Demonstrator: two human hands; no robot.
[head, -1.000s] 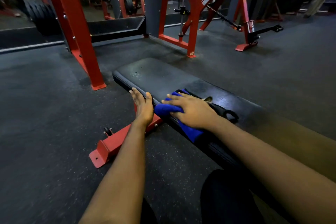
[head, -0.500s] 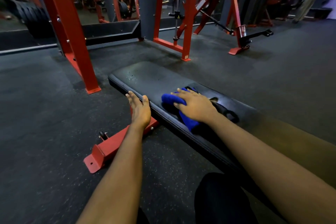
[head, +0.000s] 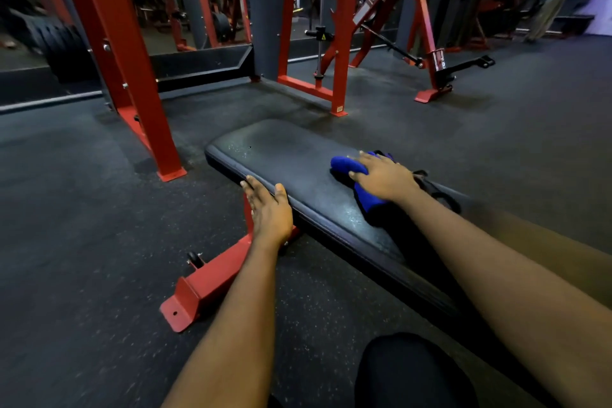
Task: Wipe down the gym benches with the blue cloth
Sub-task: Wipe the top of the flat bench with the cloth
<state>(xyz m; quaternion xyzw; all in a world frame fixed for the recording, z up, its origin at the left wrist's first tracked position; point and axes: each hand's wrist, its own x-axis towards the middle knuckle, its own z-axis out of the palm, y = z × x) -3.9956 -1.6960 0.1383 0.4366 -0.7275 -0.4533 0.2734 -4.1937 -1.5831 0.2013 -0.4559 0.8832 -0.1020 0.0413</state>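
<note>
**While the left hand [head: 270, 209] rests, the right hand [head: 385, 177] presses the blue cloth [head: 344, 165]**

Dark rubber floor [head: 82, 209] surrounds the bench [head: 291, 156], and a red rack upright [head: 132, 76] stands beyond its far left corner. A red foot [head: 205, 288] juts from under the bench's near side. The left hand lies on the bench's near edge, fingers straight, gripping nothing. Mid-bench, the right hand lies flat, fingers spread over the bunched blue cloth, pressing rather than clutching it. A black strap [head: 440, 192] lies on the bench by that wrist.
</note>
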